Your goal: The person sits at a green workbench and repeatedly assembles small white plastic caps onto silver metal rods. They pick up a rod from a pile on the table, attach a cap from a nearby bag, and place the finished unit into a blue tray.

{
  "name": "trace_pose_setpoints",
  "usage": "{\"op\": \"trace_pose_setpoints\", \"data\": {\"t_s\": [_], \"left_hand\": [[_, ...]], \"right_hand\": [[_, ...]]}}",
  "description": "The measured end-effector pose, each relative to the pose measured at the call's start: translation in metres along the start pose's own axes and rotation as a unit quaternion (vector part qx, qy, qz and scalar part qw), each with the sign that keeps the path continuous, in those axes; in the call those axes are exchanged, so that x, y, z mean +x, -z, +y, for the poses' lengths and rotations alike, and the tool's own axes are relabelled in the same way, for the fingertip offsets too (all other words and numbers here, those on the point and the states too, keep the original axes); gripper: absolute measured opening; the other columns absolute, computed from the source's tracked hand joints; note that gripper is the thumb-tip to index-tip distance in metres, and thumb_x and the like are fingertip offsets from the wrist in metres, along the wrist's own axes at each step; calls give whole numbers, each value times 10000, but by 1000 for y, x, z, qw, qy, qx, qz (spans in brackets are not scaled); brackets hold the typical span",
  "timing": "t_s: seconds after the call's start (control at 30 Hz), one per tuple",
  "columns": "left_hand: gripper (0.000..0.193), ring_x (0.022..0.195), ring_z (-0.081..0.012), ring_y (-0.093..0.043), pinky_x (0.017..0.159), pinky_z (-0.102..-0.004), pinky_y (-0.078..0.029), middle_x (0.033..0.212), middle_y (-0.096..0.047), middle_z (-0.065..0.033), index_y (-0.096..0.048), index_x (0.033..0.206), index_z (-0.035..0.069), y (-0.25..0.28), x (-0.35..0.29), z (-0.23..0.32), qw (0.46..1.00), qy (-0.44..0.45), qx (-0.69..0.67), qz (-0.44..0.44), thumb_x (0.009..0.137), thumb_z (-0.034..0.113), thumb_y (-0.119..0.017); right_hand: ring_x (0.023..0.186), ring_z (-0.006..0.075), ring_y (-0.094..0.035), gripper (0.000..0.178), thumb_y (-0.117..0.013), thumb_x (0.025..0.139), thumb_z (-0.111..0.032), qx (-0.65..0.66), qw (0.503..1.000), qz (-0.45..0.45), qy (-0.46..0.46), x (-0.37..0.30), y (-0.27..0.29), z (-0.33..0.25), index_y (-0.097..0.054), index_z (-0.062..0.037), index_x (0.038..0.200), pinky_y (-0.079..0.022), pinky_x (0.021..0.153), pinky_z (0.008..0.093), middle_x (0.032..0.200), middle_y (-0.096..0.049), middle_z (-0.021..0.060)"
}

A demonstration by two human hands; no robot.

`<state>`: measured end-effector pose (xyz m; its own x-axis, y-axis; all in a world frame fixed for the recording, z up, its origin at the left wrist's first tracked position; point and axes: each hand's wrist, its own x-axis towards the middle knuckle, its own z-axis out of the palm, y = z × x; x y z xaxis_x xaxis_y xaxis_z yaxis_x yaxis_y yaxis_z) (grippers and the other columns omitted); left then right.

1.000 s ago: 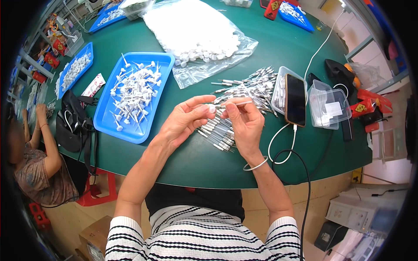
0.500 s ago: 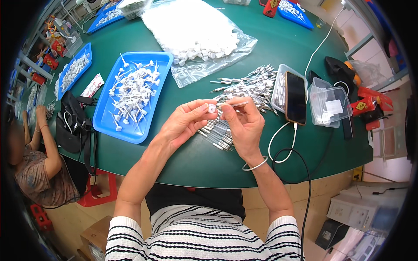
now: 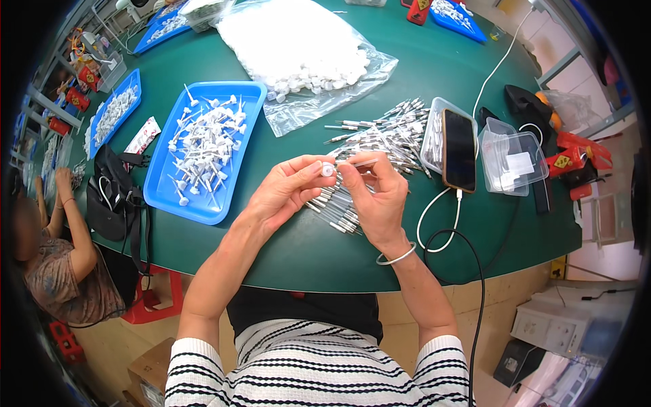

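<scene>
Between the thumb and fingers of my left hand [image 3: 293, 184] is a small round white plastic cap [image 3: 328, 169]. My right hand [image 3: 377, 197] pinches a thin rod with a pale shaft [image 3: 367, 162], its near end pointing at the cap. Whether rod and cap touch I cannot tell. Beneath and beyond my hands lies a loose pile of similar metal-ended rods [image 3: 390, 141]. To the left, a blue tray [image 3: 154, 186] holds many white caps with rods fixed in them. A clear plastic bag [image 3: 285, 115] full of loose white caps lies open behind my hands.
Right of the pile, a phone [image 3: 460, 150] rests on a clear box [image 3: 434, 108] of rods, its white cable [image 3: 422, 220] looping on the green table [image 3: 285, 268]. Empty clear boxes [image 3: 512, 159] lie farther right. A black bag [image 3: 112, 176] and a seated co-worker [image 3: 64, 271] are at left.
My right hand has shifted slightly left, bringing the rod closer to the cap. My left hand keeps nearly the same place.
</scene>
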<state>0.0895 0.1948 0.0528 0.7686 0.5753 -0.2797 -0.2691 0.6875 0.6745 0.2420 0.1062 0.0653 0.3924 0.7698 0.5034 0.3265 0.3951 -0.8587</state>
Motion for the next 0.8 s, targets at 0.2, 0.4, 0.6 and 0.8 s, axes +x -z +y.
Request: {"op": "trace_pose_setpoints", "data": {"t_s": [0.2,0.4,0.6,0.8], "left_hand": [[243,897,-129,-684,707,-180,-568,989,-683,-81,-635,1110,-11,0,1,-1,1000,-3,11,-1,913,132,-628],[238,885,-127,-684,698,-182,-565,999,-683,-80,-641,1100,-7,-1,1,-1,1000,0,19,4,911,138,-633],[235,879,-126,-684,702,-188,-568,1008,-681,-86,-637,1097,-7,-1,0,0,1000,0,20,-3,916,142,-627],[229,866,-125,-685,708,-189,-574,1011,-679,-93,-636,1087,-11,1,1,-1,1000,7,24,-4,920,145,-620]], "right_hand": [[657,151,-652,78,-674,852,-43,-24,999,3,27,1,0,-3,-612,-2,875,-529,594,265,794,-652,75],[644,165,-653,83,-678,844,-36,-27,999,5,35,1,0,-2,-605,0,861,-527,584,268,788,-645,78],[622,162,-641,92,-686,830,-29,-33,999,-2,37,1,0,-3,-601,-5,856,-505,552,277,783,-636,79],[606,181,-632,103,-691,818,-31,-50,998,-6,48,1,0,-4,-597,-9,854,-492,542,282,758,-615,87]]}}
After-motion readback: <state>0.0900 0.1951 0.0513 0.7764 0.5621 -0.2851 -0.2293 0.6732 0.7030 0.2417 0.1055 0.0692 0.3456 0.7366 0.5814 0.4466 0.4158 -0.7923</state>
